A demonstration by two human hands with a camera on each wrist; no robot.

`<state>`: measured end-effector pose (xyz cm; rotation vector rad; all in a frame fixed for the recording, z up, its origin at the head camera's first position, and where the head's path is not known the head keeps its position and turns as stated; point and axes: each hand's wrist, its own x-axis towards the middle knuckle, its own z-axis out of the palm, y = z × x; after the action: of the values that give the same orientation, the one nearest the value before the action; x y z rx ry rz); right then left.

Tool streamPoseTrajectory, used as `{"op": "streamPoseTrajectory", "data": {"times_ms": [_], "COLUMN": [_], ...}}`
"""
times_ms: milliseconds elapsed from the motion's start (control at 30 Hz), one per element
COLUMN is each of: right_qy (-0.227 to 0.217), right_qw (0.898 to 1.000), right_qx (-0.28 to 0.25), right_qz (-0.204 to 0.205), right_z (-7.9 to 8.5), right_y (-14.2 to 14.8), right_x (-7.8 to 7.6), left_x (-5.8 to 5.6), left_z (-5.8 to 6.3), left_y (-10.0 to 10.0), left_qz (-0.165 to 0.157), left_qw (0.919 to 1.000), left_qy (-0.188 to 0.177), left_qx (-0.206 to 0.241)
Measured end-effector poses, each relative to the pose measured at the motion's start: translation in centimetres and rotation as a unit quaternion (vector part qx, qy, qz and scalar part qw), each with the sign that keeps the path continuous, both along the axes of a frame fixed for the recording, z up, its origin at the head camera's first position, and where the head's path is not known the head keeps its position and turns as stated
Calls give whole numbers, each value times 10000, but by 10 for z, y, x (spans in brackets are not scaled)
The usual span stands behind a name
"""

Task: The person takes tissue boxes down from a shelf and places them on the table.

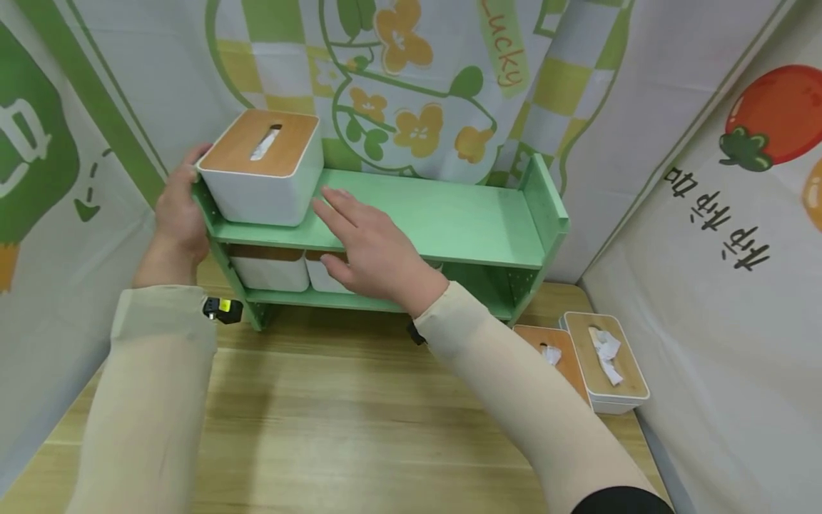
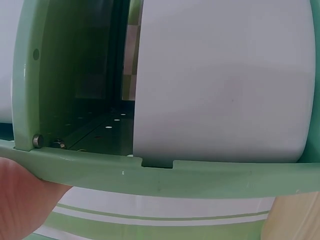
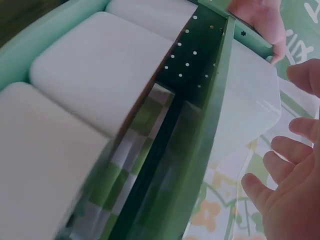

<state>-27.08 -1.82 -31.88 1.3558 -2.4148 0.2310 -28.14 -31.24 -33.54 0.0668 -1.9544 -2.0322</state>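
Note:
A white tissue box with a wooden lid and a tissue in its slot stands at the left end of the green shelf rack's upper board. My left hand holds the rack's left end panel beside that box; part of its fingers is hidden behind the panel. Just right of the box hovers my right hand, fingers extended, with nothing in its grasp. On the lower board sit white boxes in a row, partly covered by my right hand in the head view.
At the right, two more tissue boxes, one with an orange-brown lid and one with a paler lid, stand on the wooden table. Printed cloth walls enclose the table on the left, back and right.

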Motion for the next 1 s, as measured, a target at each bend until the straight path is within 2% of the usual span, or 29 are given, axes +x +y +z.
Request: {"op": "streamPoseTrajectory", "data": {"times_ms": [200,567,833,1000], "right_qy": [-85,-195,329,677], "right_qw": [9970,9928,9936,9937], "right_qx": [702,1048,887,715], "right_qz": [-325,-541,-610,-544], "right_z": [16,37,39,42], "right_y": [-30,-59,-61,-61], "right_x": [-10,-21,-18,-12], "left_x": [2,-2,-2,0], "left_z": [0,0,1,1], "left_y": [0,-2,-2,-3], "left_qz": [2,-35,-77,-17], "left_qw": [10000,9996,9993,9997], "left_qy": [-35,195,36,-39], "left_qx": [50,192,365,235]}}
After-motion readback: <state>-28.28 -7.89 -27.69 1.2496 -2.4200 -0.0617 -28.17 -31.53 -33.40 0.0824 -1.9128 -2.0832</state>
